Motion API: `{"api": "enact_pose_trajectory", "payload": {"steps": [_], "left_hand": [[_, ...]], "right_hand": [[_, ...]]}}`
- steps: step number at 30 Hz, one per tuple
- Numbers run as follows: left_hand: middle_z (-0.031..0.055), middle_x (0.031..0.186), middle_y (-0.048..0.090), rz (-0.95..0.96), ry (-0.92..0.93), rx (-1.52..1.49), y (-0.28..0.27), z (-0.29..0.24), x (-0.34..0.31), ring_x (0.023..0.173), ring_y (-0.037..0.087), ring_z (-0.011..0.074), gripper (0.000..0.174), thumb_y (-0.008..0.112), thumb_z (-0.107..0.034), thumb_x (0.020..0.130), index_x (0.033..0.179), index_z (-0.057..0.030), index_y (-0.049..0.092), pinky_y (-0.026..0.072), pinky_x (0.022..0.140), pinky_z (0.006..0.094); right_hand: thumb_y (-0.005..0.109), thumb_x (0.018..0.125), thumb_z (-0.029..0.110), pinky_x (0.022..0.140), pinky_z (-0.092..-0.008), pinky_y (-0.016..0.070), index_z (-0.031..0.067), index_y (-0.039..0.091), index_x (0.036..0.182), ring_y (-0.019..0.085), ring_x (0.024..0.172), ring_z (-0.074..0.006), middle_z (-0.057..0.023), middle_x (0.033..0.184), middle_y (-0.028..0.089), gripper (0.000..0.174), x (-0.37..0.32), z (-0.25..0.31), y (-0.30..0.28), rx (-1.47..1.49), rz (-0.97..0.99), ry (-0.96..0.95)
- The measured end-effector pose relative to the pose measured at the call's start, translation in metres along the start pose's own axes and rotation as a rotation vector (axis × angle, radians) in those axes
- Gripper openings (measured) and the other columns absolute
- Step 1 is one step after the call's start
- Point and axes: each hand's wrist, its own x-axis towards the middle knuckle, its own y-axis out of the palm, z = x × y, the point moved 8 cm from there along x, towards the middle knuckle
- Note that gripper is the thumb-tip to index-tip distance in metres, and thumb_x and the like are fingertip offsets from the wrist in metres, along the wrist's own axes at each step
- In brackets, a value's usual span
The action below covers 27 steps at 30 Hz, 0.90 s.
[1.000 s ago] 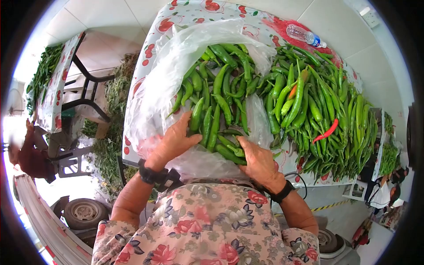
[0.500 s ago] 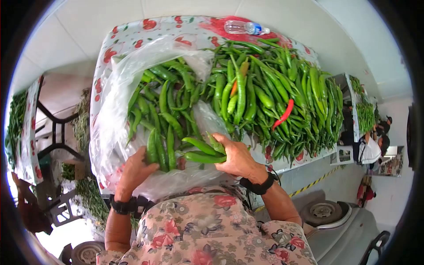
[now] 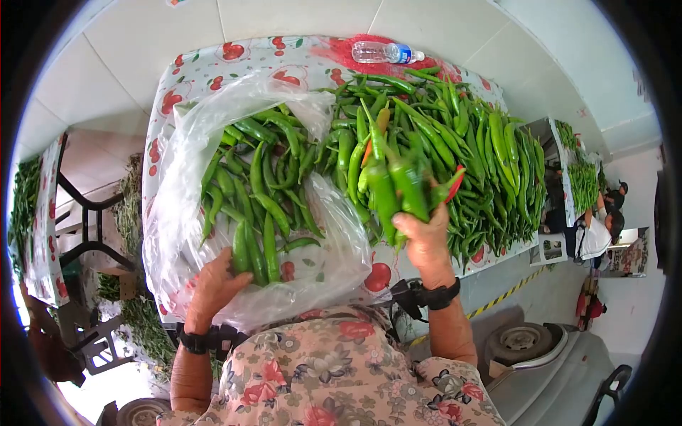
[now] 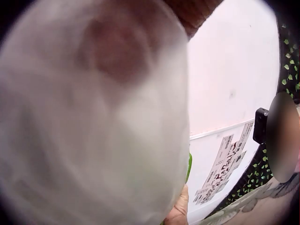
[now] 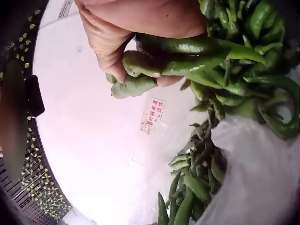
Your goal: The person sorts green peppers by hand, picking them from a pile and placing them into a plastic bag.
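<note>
My right hand grips several green peppers by their near ends, raised over the large pepper pile. The right wrist view shows the right hand's fingers and thumb around green peppers. On the near left of the clear plastic bag, my left hand rests with loosely bent fingers against the lower ends of green peppers. More peppers lie on the bag. Blurred whitish plastic hides most of the left wrist view.
A plastic bottle lies on red netting at the far edge of the cherry-patterned table cover. A red pepper shows in the pile. Another table stands left; people are at the right.
My right hand has lifted peppers from the bag and carried them right, over the pile. My left hand has shifted nearer beside the bag's peppers. The head view has also shifted.
</note>
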Motion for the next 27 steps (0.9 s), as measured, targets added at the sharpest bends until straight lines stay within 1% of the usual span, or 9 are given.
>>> {"api": "enact_pose_trajectory", "payload": {"steps": [5, 8, 9, 12, 20, 21, 24, 26, 27], "left_hand": [[0.0209, 0.080, 0.064, 0.000, 0.001, 0.025, 0.000, -0.001, -0.001, 0.072, 0.064, 0.0333, 0.040, 0.072, -0.017, 0.074, 0.103, 0.0028, 0.053, 0.0488, 0.063, 0.0388], [0.0210, 0.079, 0.063, -0.017, -0.006, -0.009, -0.001, -0.004, -0.002, 0.070, 0.063, 0.0332, 0.039, 0.072, -0.017, 0.074, 0.102, 0.0029, 0.053, 0.0482, 0.062, 0.0391], [0.0210, 0.078, 0.063, -0.022, -0.005, -0.005, -0.001, -0.003, -0.003, 0.069, 0.063, 0.0332, 0.039, 0.072, -0.017, 0.074, 0.101, 0.0030, 0.053, 0.0481, 0.061, 0.0391], [0.0208, 0.076, 0.062, -0.019, 0.003, 0.015, 0.000, 0.000, -0.001, 0.068, 0.062, 0.0329, 0.037, 0.072, -0.016, 0.074, 0.098, 0.0030, 0.053, 0.0477, 0.060, 0.0393], [0.0198, 0.072, 0.061, -0.003, -0.009, 0.046, 0.000, -0.006, 0.001, 0.064, 0.060, 0.0322, 0.034, 0.071, -0.017, 0.073, 0.092, 0.0021, 0.052, 0.0463, 0.058, 0.0383], [0.0191, 0.071, 0.061, -0.016, -0.005, 0.065, -0.001, -0.005, 0.000, 0.063, 0.060, 0.0312, 0.034, 0.071, -0.017, 0.072, 0.092, 0.0021, 0.052, 0.0460, 0.057, 0.0377], [0.0174, 0.070, 0.060, -0.025, -0.001, 0.079, 0.000, -0.004, 0.002, 0.060, 0.058, 0.0282, 0.033, 0.071, -0.017, 0.072, 0.092, 0.0021, 0.053, 0.0451, 0.057, 0.0361], [0.0163, 0.069, 0.059, -0.030, -0.056, 0.011, 0.001, -0.007, 0.000, 0.059, 0.057, 0.0263, 0.033, 0.070, -0.018, 0.072, 0.092, 0.0020, 0.053, 0.0447, 0.056, 0.0353], [0.0163, 0.070, 0.059, -0.036, -0.055, -0.003, 0.002, -0.004, 0.000, 0.061, 0.058, 0.0255, 0.033, 0.069, -0.018, 0.072, 0.093, 0.0026, 0.055, 0.0448, 0.057, 0.0355]], "right_hand": [[0.066, 0.072, 0.001, 0.085, -0.0313, 0.0474, -0.0004, 0.045, 0.128, 0.058, 0.094, -0.0172, -0.0073, 0.108, 0.058, 0.060, 0.013, 0.048, -0.027, -0.057, -0.135, -0.167], [0.065, 0.074, -0.003, 0.088, -0.0321, 0.0462, -0.0004, 0.045, 0.129, 0.059, 0.097, -0.0181, -0.0073, 0.109, 0.060, 0.058, 0.022, 0.065, -0.048, -0.106, -0.216, -0.218], [0.065, 0.074, -0.001, 0.087, -0.0297, 0.0456, -0.0006, 0.048, 0.126, 0.058, 0.097, -0.0162, -0.0075, 0.112, 0.059, 0.055, 0.028, 0.068, -0.053, -0.139, -0.226, -0.234], [0.065, 0.075, -0.003, 0.089, -0.0298, 0.0449, -0.0025, 0.048, 0.126, 0.057, 0.098, -0.0161, -0.0070, 0.112, 0.059, 0.054, 0.036, 0.096, -0.065, -0.340, -0.325, -0.378], [0.064, 0.075, -0.005, 0.090, -0.0302, 0.0444, -0.0027, 0.047, 0.128, 0.058, 0.099, -0.0163, -0.0079, 0.114, 0.059, 0.056, 0.069, 0.120, -0.087, -0.336, -0.346, -0.371], [0.067, 0.073, -0.003, 0.088, -0.0307, 0.0457, -0.0017, 0.049, 0.125, 0.058, 0.098, -0.0179, -0.0088, 0.113, 0.059, 0.055, 0.075, 0.122, -0.084, -0.388, -0.310, -0.423], [0.070, 0.070, 0.000, 0.085, -0.0330, 0.0472, 0.0013, 0.051, 0.122, 0.059, 0.095, -0.0183, -0.0090, 0.109, 0.061, 0.055, 0.089, 0.125, -0.077, -0.757, -0.392, -0.514], [0.071, 0.067, 0.004, 0.085, -0.0363, 0.0479, 0.0039, 0.047, 0.125, 0.062, 0.096, -0.0252, -0.0125, 0.108, 0.063, 0.063, 0.091, 0.125, -0.058, -1.033, -0.434, -0.615], [0.072, 0.066, 0.006, 0.085, -0.0381, 0.0484, 0.0048, 0.045, 0.127, 0.062, 0.098, -0.0284, -0.0143, 0.109, 0.062, 0.066, 0.100, 0.115, -0.049, -1.240, -0.467, -0.419]]}}
